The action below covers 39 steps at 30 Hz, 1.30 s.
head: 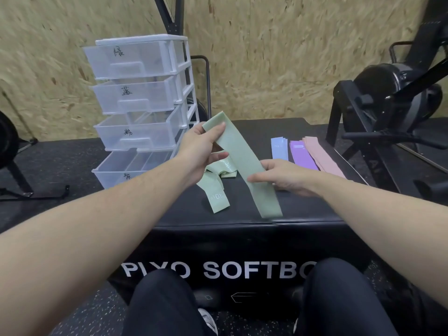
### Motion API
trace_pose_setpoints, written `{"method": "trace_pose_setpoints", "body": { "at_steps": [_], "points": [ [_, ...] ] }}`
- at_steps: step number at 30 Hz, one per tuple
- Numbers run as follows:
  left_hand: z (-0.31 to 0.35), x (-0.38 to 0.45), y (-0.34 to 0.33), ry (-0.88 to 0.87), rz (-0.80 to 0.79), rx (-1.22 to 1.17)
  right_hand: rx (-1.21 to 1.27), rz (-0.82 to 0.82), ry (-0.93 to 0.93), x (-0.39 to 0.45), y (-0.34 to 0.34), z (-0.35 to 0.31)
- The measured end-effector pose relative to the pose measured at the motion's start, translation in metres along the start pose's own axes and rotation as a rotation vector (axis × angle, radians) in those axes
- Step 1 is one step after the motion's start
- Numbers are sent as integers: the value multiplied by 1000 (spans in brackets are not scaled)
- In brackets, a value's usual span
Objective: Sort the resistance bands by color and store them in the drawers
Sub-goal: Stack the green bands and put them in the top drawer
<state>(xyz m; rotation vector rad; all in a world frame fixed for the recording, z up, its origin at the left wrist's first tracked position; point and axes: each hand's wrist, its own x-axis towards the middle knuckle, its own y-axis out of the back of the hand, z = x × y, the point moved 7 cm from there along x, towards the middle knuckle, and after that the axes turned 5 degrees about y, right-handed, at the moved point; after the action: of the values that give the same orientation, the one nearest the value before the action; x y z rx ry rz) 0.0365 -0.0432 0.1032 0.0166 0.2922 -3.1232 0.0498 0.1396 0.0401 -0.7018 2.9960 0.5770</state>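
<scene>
A long green resistance band slants over the black plyo box. My left hand pinches its far end, and more green bands hang from the same hand. My right hand pinches the long band near its middle. Blue bands, purple bands and pink bands lie in separate piles on the box to the right. A white drawer unit with labelled clear drawers stands on the left, all pulled partly out.
Black exercise machines stand at right and far left. An OSB wall closes the back. My knees are against the box's front face. A speckled rubber floor lies around it.
</scene>
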Motion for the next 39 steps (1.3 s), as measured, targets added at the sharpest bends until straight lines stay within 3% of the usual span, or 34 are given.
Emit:
{"method": "trace_pose_setpoints", "body": {
  "at_steps": [6,10,15,18,23,30,34,37,39],
  "points": [
    [-21,-2,6,75,40,-58,-5,144,-42,-9,31,20],
    [-57,-1,14,165,100,39,-122,233,-72,-16,55,31],
    [-121,-10,13,433,25,53,-335,211,-39,-16,62,47],
    [-149,-11,21,500,54,183,-441,177,-51,-12,58,60],
    [-154,1,43,371,169,613,-565,109,-48,-1,41,81],
    [-153,24,77,267,279,865,-700,162,89,36,21,86],
    [-154,31,90,221,333,1031,-897,211,128,52,9,93],
    [-155,35,94,164,353,1089,-871,331,228,53,4,96],
    [-158,39,100,136,359,1092,-840,311,287,52,-4,97]
  ]
}}
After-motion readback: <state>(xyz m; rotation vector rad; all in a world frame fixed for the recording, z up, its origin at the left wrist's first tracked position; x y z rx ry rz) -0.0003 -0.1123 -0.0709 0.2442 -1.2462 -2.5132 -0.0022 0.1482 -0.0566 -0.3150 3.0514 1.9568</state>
